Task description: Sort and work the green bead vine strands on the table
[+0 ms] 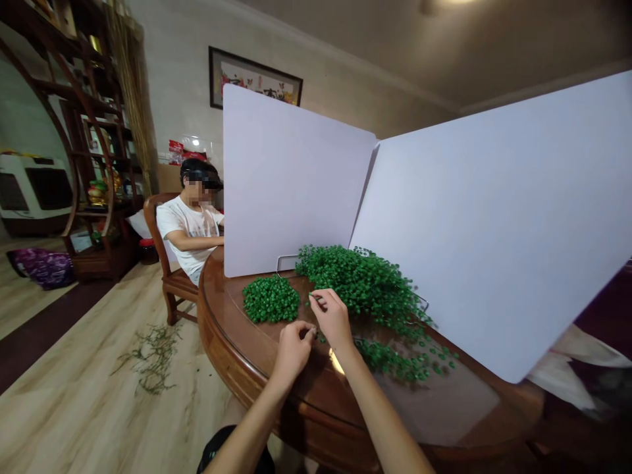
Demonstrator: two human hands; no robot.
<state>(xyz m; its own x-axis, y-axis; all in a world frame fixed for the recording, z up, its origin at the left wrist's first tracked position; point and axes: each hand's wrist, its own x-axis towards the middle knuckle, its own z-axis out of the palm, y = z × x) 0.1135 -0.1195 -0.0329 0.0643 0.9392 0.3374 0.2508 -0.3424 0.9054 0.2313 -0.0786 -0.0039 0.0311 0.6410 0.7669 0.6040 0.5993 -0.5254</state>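
Head view (only one): both hands work over a dk wood table (257,341), btw two lots of green bits. L hand (293,349): fingers curled, thumb tip close to index; can't tell if it's fully closed or has hold of anything, too small. R hand (332,319), a bit higher & farther fwd: thumb & index tips abt together, looks like a tiny green bit (310,298) pinched there; other fingers loosely bent.

Green stuff: small heap (270,299), compact, on the table's L side, just beyond the L hand. Big heap (358,283), looser, beyond & R of the R hand, up against the white boards (296,184). Loose strip (407,361) trails off R of the R forearm.

Progress, my judgement: partway at most. Small heap prob. the handled share, w/ the big heap & strip prob. what's left, i.e. the larger part by far. Can't confirm; bits too small to compare.

Also: thin stem-like scraps (151,359) on floor, L; wire stand (286,258) at foot of L board; co-worker in white shirt (190,224) sits at far L edge of table.
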